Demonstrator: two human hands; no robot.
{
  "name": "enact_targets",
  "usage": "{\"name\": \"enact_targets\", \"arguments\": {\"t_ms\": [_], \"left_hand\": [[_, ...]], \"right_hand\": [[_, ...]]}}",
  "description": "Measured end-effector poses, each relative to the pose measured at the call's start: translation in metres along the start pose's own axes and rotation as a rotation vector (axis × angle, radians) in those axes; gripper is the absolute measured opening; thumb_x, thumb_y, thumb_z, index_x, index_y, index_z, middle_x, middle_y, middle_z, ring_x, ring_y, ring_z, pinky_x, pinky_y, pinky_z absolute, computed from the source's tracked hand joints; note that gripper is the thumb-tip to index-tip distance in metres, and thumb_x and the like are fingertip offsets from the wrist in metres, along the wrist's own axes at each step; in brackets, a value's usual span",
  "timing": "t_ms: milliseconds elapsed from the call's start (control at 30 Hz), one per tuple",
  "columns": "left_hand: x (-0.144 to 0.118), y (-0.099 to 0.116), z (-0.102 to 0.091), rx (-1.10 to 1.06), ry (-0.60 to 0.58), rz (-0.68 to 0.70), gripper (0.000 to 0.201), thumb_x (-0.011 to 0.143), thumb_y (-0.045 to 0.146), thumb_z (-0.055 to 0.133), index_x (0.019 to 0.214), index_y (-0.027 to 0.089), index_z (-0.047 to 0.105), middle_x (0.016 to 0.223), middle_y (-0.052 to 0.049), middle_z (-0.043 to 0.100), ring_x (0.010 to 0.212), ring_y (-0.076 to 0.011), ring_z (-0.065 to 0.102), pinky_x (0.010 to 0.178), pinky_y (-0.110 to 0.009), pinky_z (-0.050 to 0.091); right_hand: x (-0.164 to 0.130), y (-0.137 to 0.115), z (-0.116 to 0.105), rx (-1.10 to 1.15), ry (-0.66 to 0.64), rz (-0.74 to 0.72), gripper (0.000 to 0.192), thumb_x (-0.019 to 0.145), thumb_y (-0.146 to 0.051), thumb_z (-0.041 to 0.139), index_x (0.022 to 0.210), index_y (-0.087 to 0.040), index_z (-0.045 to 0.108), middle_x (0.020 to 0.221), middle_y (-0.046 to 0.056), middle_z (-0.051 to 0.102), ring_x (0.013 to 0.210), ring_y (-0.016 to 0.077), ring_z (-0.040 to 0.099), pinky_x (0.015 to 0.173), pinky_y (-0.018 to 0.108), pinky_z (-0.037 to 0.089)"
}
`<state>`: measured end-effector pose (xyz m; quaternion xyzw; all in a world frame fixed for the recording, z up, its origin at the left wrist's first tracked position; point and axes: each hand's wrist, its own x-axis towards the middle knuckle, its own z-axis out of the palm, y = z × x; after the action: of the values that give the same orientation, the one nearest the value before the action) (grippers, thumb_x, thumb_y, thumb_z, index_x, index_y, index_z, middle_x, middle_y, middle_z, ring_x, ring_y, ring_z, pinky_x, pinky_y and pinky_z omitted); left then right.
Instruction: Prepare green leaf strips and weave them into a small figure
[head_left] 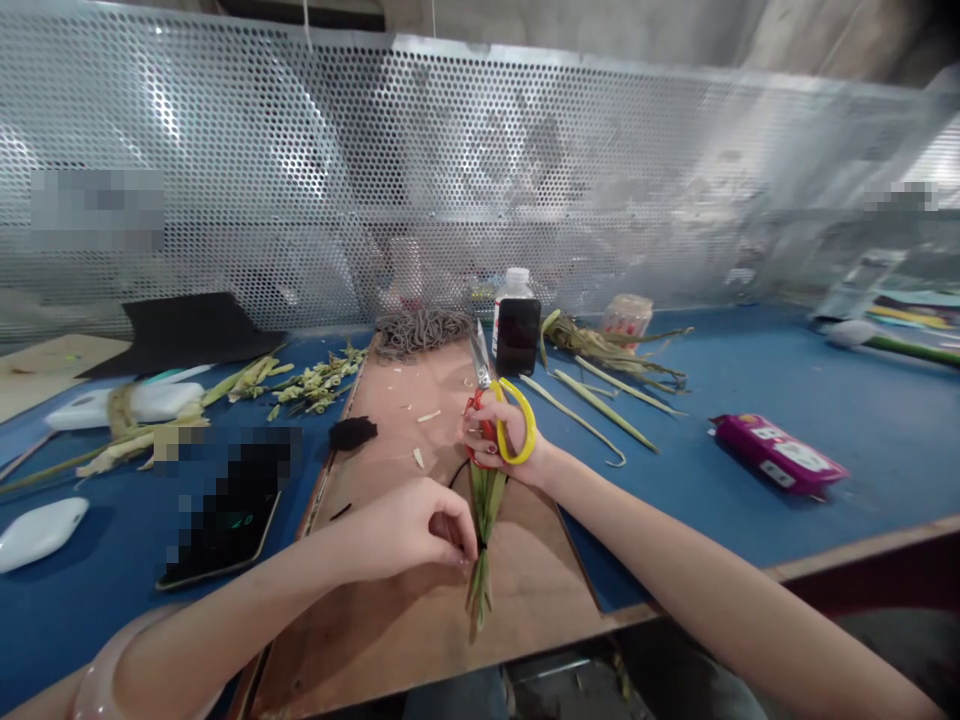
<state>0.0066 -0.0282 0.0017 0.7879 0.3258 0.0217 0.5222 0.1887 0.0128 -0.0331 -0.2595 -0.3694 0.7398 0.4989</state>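
A pair of scissors (512, 455) with red and yellow handles sits in my right hand (517, 432), its blades pointing away from me. Below that hand, a bundle of green leaf strips (487, 505) lies on the wooden board (540, 590), bound near its lower end with a dark tie (482, 547). The right fingers cover the bundle's upper end, and whether they also grip it is unclear. Beside the tie, my left hand (412, 525) is closed with thumb and fingertips together at the bundle's left edge. What they pinch is too small to make out.
Grey cord (424, 332) is heaped at the board's far end, near a white bottle (517, 280) and an upright dark phone (518, 337). Stalks (607, 405) and a purple packet (780, 455) lie right. Leaf scraps (319, 380) and another phone (232, 510) lie left. A perforated metal panel (480, 170) stands behind.
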Motion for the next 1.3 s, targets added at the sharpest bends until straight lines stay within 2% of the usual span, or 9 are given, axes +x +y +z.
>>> {"name": "enact_targets", "arguments": {"t_ms": [133, 267, 467, 600, 733, 900, 1167, 1300], "left_hand": [[-0.001, 0.001, -0.004, 0.094, -0.033, -0.011, 0.017, 0.068, 0.027, 0.067, 0.081, 0.018, 0.073, 0.074, -0.002, 0.073, 0.069, -0.0165, 0.066, 0.060, -0.020, 0.046], [-0.001, 0.003, -0.010, 0.201, -0.056, 0.015, 0.023, 0.075, 0.036, 0.061, 0.084, 0.019, 0.074, 0.077, -0.002, 0.073, 0.069, -0.0160, 0.065, 0.059, -0.020, 0.044], [0.004, -0.001, -0.012, 0.093, -0.089, -0.019, 0.023, 0.072, 0.033, 0.065, 0.088, 0.017, 0.073, 0.078, -0.004, 0.073, 0.072, -0.0177, 0.065, 0.062, -0.022, 0.046], [0.005, -0.003, -0.008, -0.039, -0.056, -0.038, 0.027, 0.066, 0.028, 0.070, 0.090, 0.016, 0.065, 0.073, -0.003, 0.071, 0.068, -0.0165, 0.065, 0.059, -0.022, 0.045], [0.005, -0.004, -0.003, -0.009, 0.009, -0.023, 0.026, 0.064, 0.025, 0.072, 0.084, 0.016, 0.059, 0.069, -0.001, 0.069, 0.063, -0.0151, 0.063, 0.055, -0.022, 0.043], [0.004, -0.003, 0.002, -0.014, 0.062, 0.025, 0.023, 0.063, 0.022, 0.071, 0.077, 0.017, 0.054, 0.070, 0.001, 0.066, 0.064, -0.0142, 0.061, 0.060, -0.025, 0.047], [0.001, -0.001, 0.008, -0.065, 0.069, 0.048, 0.021, 0.065, 0.021, 0.069, 0.076, 0.018, 0.052, 0.072, 0.002, 0.063, 0.064, -0.0128, 0.059, 0.060, -0.024, 0.045], [0.000, 0.004, 0.007, -0.060, 0.086, 0.028, 0.022, 0.064, 0.019, 0.069, 0.078, 0.018, 0.053, 0.071, 0.003, 0.063, 0.064, -0.0132, 0.060, 0.060, -0.024, 0.046]], "right_hand": [[0.000, 0.000, -0.003, -0.016, -0.008, 0.006, 0.013, 0.065, -0.023, 0.058, 0.065, -0.018, 0.046, 0.065, 0.002, 0.061, 0.038, 0.0041, 0.028, 0.031, 0.016, 0.016], [-0.001, -0.001, -0.002, -0.025, -0.007, 0.011, 0.016, 0.063, -0.025, 0.061, 0.065, -0.018, 0.046, 0.061, 0.000, 0.059, 0.038, 0.0040, 0.028, 0.031, 0.016, 0.016], [-0.002, -0.001, 0.000, -0.034, -0.009, 0.008, 0.014, 0.063, -0.024, 0.059, 0.063, -0.018, 0.046, 0.062, 0.000, 0.058, 0.038, 0.0040, 0.028, 0.032, 0.016, 0.014], [-0.003, -0.002, 0.002, -0.036, -0.018, 0.011, 0.013, 0.064, -0.022, 0.057, 0.063, -0.018, 0.045, 0.059, -0.001, 0.056, 0.037, 0.0043, 0.026, 0.031, 0.017, 0.014], [-0.003, -0.003, 0.003, -0.035, -0.024, 0.018, 0.015, 0.063, -0.022, 0.058, 0.063, -0.019, 0.043, 0.060, -0.002, 0.056, 0.037, 0.0044, 0.027, 0.031, 0.016, 0.014], [-0.003, -0.002, 0.003, -0.029, -0.034, 0.026, 0.014, 0.062, -0.022, 0.058, 0.065, -0.019, 0.045, 0.058, -0.002, 0.055, 0.038, 0.0045, 0.026, 0.032, 0.016, 0.013], [-0.002, 0.000, 0.000, -0.043, -0.060, 0.038, 0.009, 0.065, -0.023, 0.057, 0.069, -0.018, 0.051, 0.063, 0.000, 0.060, 0.039, 0.0052, 0.028, 0.033, 0.017, 0.013], [-0.002, 0.000, -0.001, -0.045, -0.077, 0.045, 0.009, 0.065, -0.023, 0.058, 0.071, -0.019, 0.051, 0.058, -0.002, 0.056, 0.038, 0.0058, 0.027, 0.033, 0.017, 0.012]]}}
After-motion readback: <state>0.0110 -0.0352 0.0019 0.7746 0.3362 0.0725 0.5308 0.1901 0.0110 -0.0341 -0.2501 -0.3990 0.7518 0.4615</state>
